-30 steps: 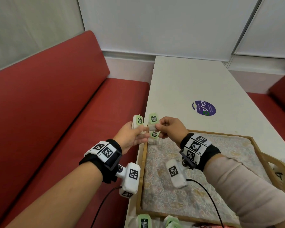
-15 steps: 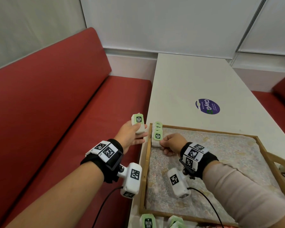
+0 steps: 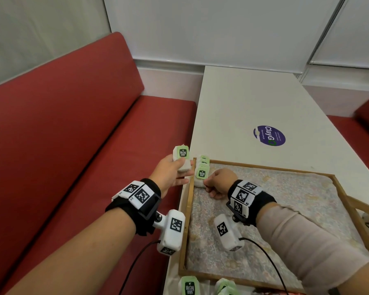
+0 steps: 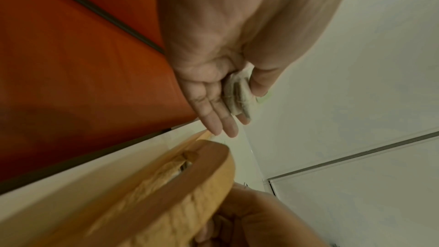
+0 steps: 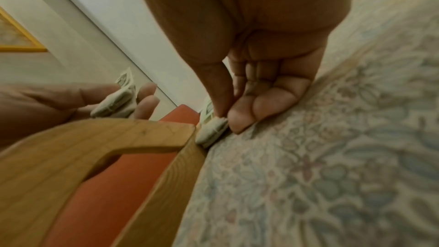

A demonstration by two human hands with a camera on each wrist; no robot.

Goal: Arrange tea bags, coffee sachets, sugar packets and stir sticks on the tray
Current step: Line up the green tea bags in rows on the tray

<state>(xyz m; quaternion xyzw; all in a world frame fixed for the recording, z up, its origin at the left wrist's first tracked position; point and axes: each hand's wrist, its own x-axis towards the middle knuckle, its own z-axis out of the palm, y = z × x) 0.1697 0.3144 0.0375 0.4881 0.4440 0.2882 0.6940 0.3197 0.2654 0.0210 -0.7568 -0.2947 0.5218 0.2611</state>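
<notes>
The right hand (image 3: 218, 183) is pinching a white tea bag with a green tag (image 3: 201, 174) into the far-left corner of the floral-lined wooden tray (image 3: 262, 167) on the white bench (image 3: 254, 99). The left hand (image 3: 170, 174) is holding spare white, green-tagged tea bags (image 3: 181, 157) just outside the rim. Next, presumably: releasing, then taking another.

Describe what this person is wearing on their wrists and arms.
Each wrist carries a black band with white blocks of black square-pattern markers, plus a white camera pod below it with a black cable. The right arm has a pale beige sleeve; the left forearm is bare.
</notes>
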